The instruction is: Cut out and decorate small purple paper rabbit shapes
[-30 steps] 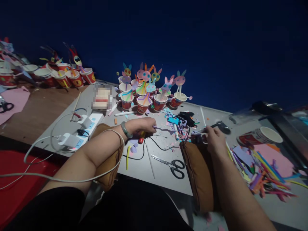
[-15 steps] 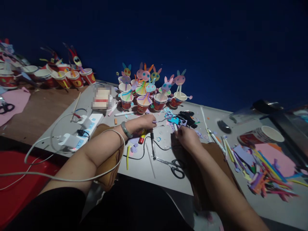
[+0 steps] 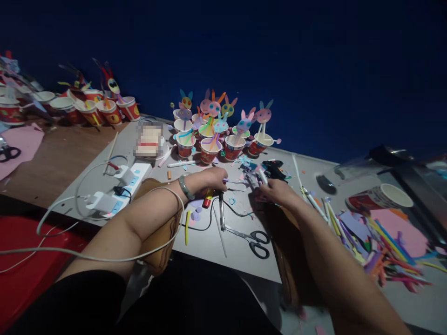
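Observation:
My left hand rests on the grey table, fingers closed on a small purple paper strip, a green bracelet on its wrist. My right hand lies on a pile of coloured paper scraps and grips a small white stick-like piece among them. A black pen and a red-and-yellow marker lie just below the left hand. Black-handled scissors lie nearer to me. Brown arm cushions sit under both forearms.
Paper cups with bunny figures on sticks stand at the back. More red cups line the far left. A white power strip with chargers and cables lies left. Coloured paper strips and a tipped cup lie right.
My right hand has moved left from the sticks at the right to the scrap pile and closed on a small piece. The pen now lies on the table. My left hand has stayed put.

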{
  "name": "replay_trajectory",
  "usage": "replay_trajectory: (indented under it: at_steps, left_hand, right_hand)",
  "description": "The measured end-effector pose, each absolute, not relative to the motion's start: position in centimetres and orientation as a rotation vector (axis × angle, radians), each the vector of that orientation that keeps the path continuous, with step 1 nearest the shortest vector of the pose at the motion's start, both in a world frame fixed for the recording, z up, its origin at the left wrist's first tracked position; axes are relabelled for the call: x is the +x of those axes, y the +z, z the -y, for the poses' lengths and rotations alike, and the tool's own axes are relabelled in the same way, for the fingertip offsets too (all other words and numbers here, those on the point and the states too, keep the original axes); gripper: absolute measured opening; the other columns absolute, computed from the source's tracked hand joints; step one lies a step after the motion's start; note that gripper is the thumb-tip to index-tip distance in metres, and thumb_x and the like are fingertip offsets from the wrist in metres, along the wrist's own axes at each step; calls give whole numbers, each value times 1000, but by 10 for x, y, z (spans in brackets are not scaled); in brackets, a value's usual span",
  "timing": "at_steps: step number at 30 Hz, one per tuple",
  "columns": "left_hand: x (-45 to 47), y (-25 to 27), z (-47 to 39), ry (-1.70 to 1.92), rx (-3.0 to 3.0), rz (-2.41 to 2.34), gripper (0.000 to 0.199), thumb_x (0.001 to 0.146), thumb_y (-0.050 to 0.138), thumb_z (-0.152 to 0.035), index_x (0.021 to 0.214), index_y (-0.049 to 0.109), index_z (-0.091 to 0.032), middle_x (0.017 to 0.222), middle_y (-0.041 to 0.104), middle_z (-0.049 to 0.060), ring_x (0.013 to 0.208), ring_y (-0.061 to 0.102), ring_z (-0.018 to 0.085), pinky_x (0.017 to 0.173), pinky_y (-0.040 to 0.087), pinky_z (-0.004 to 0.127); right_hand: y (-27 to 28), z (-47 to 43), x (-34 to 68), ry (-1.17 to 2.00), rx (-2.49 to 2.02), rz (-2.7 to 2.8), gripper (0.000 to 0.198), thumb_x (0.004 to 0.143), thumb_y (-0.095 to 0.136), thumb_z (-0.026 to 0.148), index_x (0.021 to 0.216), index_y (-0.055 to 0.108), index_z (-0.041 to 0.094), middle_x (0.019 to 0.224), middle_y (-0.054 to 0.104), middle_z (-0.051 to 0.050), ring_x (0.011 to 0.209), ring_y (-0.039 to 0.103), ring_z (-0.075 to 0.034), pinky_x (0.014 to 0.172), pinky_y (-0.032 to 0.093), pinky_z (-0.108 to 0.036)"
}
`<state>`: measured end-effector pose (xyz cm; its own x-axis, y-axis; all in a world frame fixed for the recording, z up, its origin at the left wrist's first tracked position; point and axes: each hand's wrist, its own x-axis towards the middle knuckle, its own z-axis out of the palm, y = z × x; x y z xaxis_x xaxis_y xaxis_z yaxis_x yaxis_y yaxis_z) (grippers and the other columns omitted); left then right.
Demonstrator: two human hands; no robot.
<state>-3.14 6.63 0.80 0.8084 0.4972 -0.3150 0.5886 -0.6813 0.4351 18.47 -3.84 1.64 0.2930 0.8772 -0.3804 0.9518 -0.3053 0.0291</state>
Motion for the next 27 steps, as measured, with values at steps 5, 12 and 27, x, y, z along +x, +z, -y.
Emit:
replay_trajectory:
  at_steps: [5, 12, 27]
  left_hand:
    - [-32, 9, -65, -233, 2456, -810, 22, 71, 68, -27, 88, 70, -14, 83, 69, 8, 75, 60, 18, 65, 40, 26]
    - [-31, 6, -67, -280, 2490, -770, 23, 71, 66, -26, 90, 71, -14, 89, 71, 10, 79, 62, 20, 65, 41, 27]
    - [-29, -2, -75, 4, 2353, -864, 13, 74, 65, -25, 79, 70, -14, 74, 69, 5, 67, 59, 14, 61, 39, 23]
  right_hand:
    - [37, 43, 193, -313, 2306, -1624, 29, 92, 44, 32, 94, 69, 18, 86, 72, -13, 76, 66, -23, 60, 38, -29]
    - [28, 40, 193, -257, 2312, -1638, 25, 84, 57, 38, 94, 71, 20, 92, 73, -12, 83, 67, -25, 59, 39, -28]
    - [29, 29, 208, -419, 2442, -1613, 22, 74, 69, 38, 77, 66, 17, 67, 66, -7, 63, 61, -19, 54, 37, -27]
